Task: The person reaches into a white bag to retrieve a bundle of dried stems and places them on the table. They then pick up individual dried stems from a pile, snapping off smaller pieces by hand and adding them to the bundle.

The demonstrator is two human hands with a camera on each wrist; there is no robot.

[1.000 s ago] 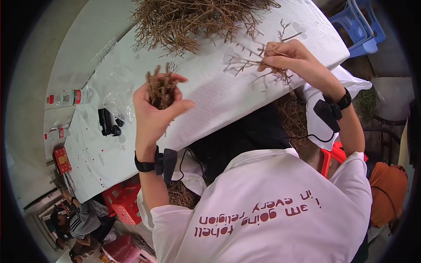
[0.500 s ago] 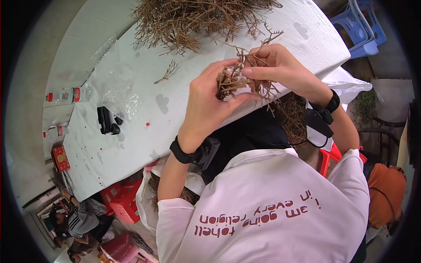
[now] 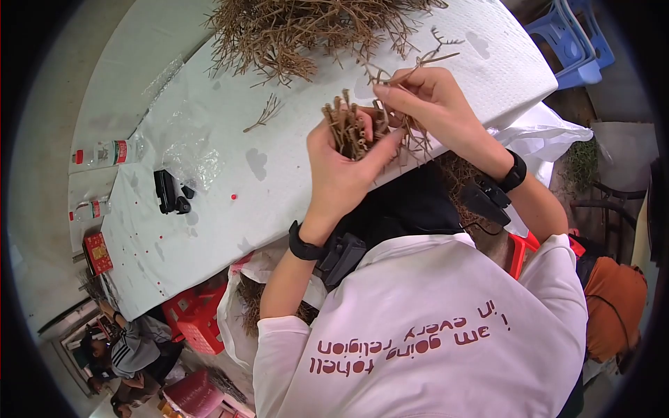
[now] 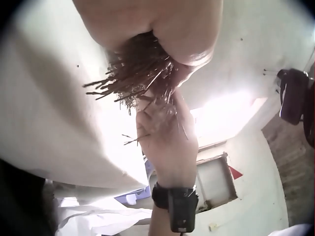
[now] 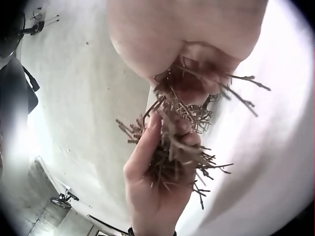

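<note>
A bundle of dry brown twigs (image 3: pixel 348 136) stands in the curl of my left hand (image 3: pixel 338 181), its cut ends upward in the head view. The fingers and thumb wrap around it. Right beside it, my right hand (image 3: pixel 439 101) pinches a few thin branching twigs (image 3: pixel 439 59) between thumb and fingers. Some of these overlap the bundle in the right wrist view, where forked ends (image 5: pixel 246 98) stick out past the right fingers. Both hands are close together over the near edge of the white-covered table (image 3: pixel 293 160).
A large heap of twigs (image 3: pixel 300 35) lies at the table's far side, with one loose sprig (image 3: pixel 263 115) nearer. Leftward are clear plastic film (image 3: pixel 185 150), a black device (image 3: pixel 165 191) and bottles (image 3: pixel 111 152). Bags of twigs (image 3: pixel 240 306) stand below, near red stools (image 3: pixel 198 320).
My left hand has moved right with its bundle to meet my right hand, which has shifted slightly left. The loose sprig, out of sight a second ago, now shows on the table.
</note>
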